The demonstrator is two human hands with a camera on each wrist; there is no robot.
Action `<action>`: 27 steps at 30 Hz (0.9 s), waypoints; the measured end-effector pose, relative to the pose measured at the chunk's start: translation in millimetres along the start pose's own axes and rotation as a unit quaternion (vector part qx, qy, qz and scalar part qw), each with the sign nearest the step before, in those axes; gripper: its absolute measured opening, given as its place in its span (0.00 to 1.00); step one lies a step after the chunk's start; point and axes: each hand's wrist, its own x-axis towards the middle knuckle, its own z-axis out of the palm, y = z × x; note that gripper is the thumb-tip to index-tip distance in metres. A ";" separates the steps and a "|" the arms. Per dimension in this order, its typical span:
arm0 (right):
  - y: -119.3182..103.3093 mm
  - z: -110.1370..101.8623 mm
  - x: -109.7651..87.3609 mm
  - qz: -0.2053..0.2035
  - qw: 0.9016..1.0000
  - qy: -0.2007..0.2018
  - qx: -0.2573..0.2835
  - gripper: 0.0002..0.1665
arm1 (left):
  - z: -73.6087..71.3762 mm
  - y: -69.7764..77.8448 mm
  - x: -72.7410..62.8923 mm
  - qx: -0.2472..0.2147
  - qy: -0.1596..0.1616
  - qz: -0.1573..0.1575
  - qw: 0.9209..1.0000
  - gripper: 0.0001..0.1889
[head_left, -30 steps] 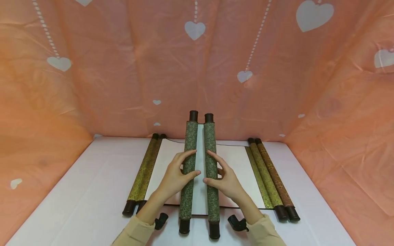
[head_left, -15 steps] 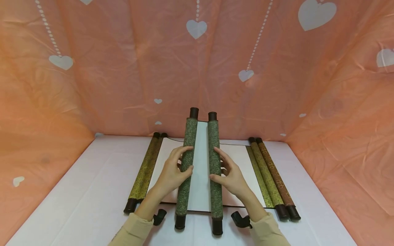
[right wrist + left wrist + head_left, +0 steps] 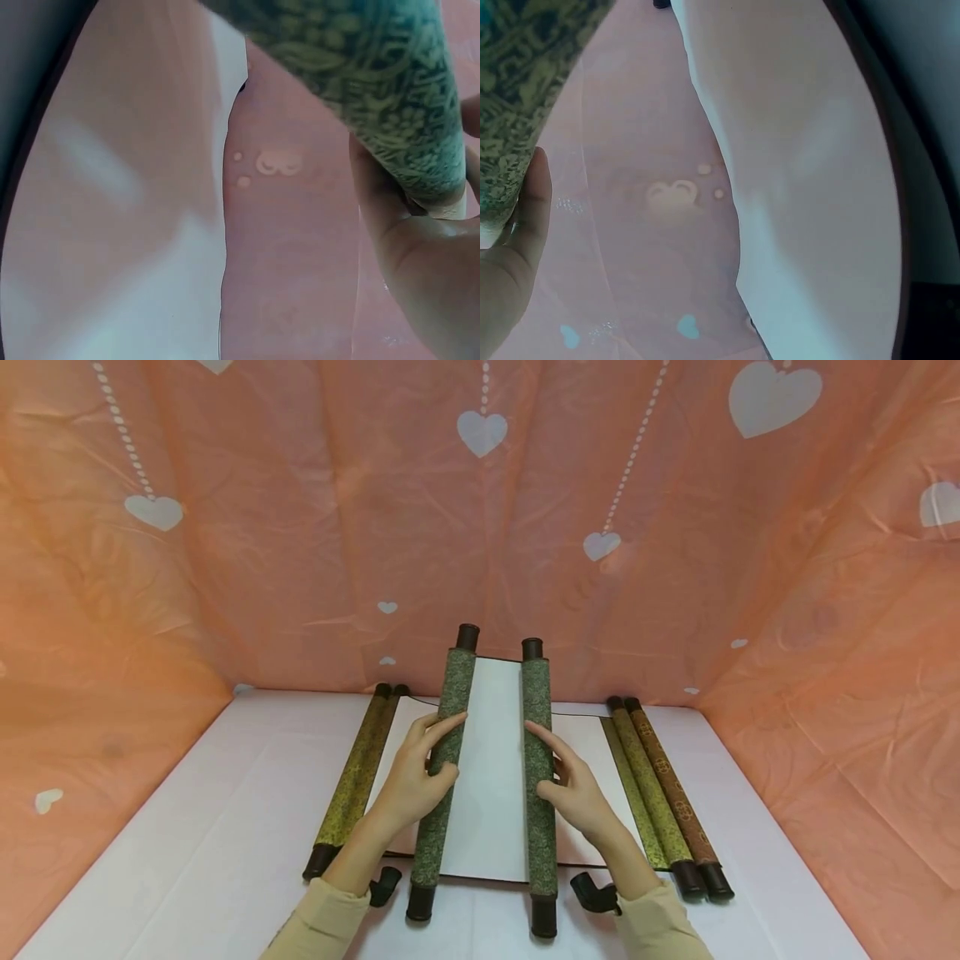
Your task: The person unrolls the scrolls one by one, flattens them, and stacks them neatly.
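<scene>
A scroll with green patterned backing and dark knobs is held up above the table, a strip of blank white paper [image 3: 491, 777] showing between its two rolls. My left hand [image 3: 415, 783] grips the left roll [image 3: 431, 847], thumb and forefinger round its side. Round the right roll [image 3: 541, 852], the fingers of my right hand [image 3: 576, 789] are curled the same way. Up close, the left wrist view has the green roll [image 3: 532, 67] against the thumb side of the hand. The right wrist view shows the other roll [image 3: 375, 90] in the hand's grasp.
Beneath, an unrolled white sheet [image 3: 585, 739] lies on the white table [image 3: 255, 793]. Yellow-green rolls [image 3: 352, 768] flank it at left; another yellow-green roll [image 3: 651, 789] and a brown roll [image 3: 675, 793] lie at right. A pink heart-patterned curtain [image 3: 420, 527] encloses the table.
My hands have moved apart, the left one leftward and the right one rightward. The gap between the green rolls has widened, with more white paper showing.
</scene>
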 end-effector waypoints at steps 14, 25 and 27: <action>-0.6 -0.9 0.2 0.015 0.999 0.022 -0.026 0.50 | 2.9 -2.3 3.0 0.043 0.030 0.009 0.999 0.30; -1.4 -11.3 1.1 -0.008 0.999 0.032 -0.019 0.51 | -2.5 -6.4 4.4 0.057 0.058 0.013 0.997 0.29; -1.3 -14.0 1.1 -0.007 0.999 0.034 -0.018 0.51 | -4.6 -6.1 3.9 0.051 0.057 0.014 0.997 0.29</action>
